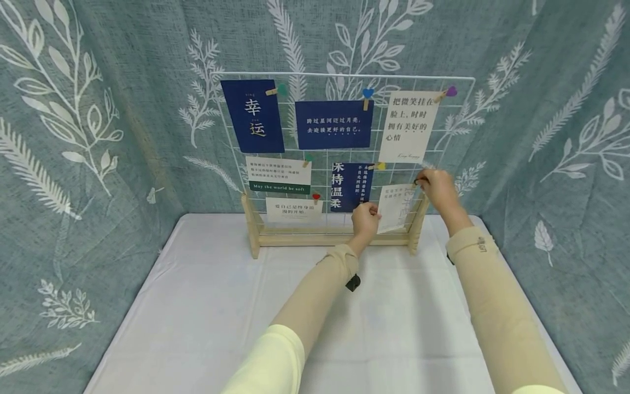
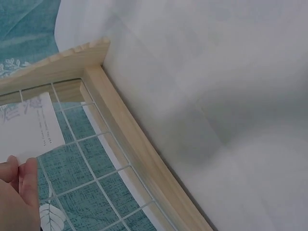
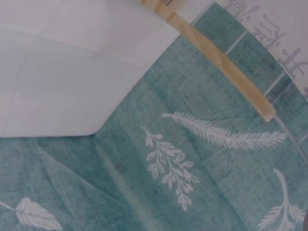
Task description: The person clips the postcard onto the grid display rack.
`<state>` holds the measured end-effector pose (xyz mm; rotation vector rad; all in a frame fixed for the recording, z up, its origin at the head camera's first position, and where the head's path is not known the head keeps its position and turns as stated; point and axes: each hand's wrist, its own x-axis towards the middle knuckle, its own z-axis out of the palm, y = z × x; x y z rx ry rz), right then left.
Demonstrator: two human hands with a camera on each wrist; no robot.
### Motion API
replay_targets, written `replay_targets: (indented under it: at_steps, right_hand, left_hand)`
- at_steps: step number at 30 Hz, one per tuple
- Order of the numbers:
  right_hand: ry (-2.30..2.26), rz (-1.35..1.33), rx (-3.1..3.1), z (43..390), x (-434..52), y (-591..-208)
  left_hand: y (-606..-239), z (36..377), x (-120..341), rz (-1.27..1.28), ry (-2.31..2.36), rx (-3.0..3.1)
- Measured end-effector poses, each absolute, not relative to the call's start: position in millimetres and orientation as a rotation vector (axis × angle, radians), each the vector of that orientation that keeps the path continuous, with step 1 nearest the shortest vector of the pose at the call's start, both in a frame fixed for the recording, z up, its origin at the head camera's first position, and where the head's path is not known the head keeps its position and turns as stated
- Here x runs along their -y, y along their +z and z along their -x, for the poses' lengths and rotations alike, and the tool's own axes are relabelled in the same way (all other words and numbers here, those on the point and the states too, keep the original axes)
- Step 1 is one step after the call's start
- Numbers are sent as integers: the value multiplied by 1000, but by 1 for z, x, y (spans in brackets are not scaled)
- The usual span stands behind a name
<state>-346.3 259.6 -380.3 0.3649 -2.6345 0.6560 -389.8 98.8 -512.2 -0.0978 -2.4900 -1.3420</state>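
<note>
The left hand (image 1: 365,218) pinched the lower left edge of a white card (image 1: 396,208) hanging at the wire grid's (image 1: 344,76) five o'clock corner. The right hand (image 1: 437,186) held its grip clamped on a small clip (image 1: 416,183) at the card's one o'clock corner, above the white bench (image 1: 197,306).

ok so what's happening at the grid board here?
A person is working a white card at the lower right of the wire grid panel. The left hand holds the card's lower left edge; the right hand pinches at its top right corner against the grid. Six other cards hang clipped there.
</note>
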Motion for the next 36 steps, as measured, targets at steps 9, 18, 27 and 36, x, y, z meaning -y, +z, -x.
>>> replay_targets:
  at_steps: [9, 18, 27, 36]
  right_hand:
    - [693, -384, 2612, 349, -260, -386]
    - [680, -378, 2698, 348, -259, -389]
    - [694, -420, 2677, 346, -261, -390]
    - [712, -377, 2572, 343, -268, -395]
  left_hand:
    - [-548, 415, -103, 128, -1297, 2399]
    - [-455, 312, -86, 23, -1519, 2507]
    - [-455, 315, -75, 140, -1429, 2492]
    - [-445, 313, -63, 144, -1403, 2489]
